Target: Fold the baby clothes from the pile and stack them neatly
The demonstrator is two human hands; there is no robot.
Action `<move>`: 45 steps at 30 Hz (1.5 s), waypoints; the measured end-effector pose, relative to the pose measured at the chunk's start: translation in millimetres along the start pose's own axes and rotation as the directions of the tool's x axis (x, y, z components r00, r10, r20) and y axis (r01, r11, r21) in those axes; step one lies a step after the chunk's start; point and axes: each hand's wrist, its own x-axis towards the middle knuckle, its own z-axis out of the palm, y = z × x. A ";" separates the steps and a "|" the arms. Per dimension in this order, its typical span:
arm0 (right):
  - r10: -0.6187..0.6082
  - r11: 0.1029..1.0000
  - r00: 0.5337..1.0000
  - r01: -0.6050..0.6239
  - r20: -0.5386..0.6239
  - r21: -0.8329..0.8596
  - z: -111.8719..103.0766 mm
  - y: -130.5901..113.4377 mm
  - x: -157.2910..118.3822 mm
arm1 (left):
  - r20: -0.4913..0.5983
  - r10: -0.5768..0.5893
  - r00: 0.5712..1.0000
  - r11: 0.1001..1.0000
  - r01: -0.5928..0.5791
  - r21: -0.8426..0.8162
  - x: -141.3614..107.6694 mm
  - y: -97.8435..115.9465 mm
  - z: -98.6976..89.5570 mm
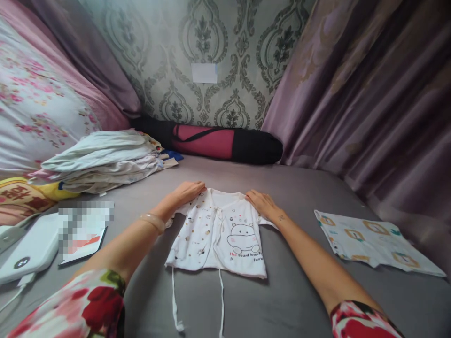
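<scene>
A small white baby shirt (207, 234) lies front side up on the grey sheet, its neckline away from me. It has a cartoon hippo print on its right half and small scattered prints on the left, and two white ties trail from its hem towards me. My left hand (189, 192) is closed at the left shoulder of the shirt, fingertips pinching the cloth. At the opposite shoulder, my right hand (261, 203) has its fingers bent onto the fabric. Both sleeves are partly hidden under my hands and wrists.
A folded patterned cloth (377, 239) lies at the right. To the left are a pile of clothes (105, 157), a phone (86, 234) and a white power bank (33, 244) with a cable. A black and maroon bag (207, 143) lies along the wall, beside the curtain (352, 94).
</scene>
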 end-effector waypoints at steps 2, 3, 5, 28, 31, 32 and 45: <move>0.014 1.000 1.000 -0.014 0.002 -0.010 -1.7 4.0 12.2 | -0.008 -0.014 1.000 1.000 0.014 -0.008 9.5 -5.9 0.0; 0.024 1.000 1.000 -0.024 0.001 -0.010 -3.0 5.7 17.8 | -0.016 -0.023 1.000 1.000 0.023 -0.011 14.0 -8.6 0.0; 0.043 0.999 0.999 -0.043 -0.010 0.002 -5.8 8.2 27.0 | -0.046 -0.051 0.998 0.998 0.050 -0.027 21.7 -13.1 0.6; 0.211 0.945 0.964 -0.159 -0.162 0.286 10.2 -12.3 62.0 | -0.158 -0.195 0.968 0.884 0.104 -0.455 54.6 -12.8 26.6; 0.223 0.952 0.956 -0.173 -0.189 0.251 13.8 -13.9 65.3 | -0.173 -0.206 0.963 0.909 0.123 -0.398 56.0 -11.5 29.0; 0.223 0.953 0.956 -0.173 -0.189 0.249 14.6 -13.8 66.6 | -0.157 -0.209 0.965 0.917 0.138 -0.375 56.2 -10.6 29.1; 0.402 0.683 0.914 -0.268 -0.044 0.680 -7.3 78.6 -53.5 | -0.076 -0.126 0.989 0.959 0.102 -0.265 34.4 47.7 0.6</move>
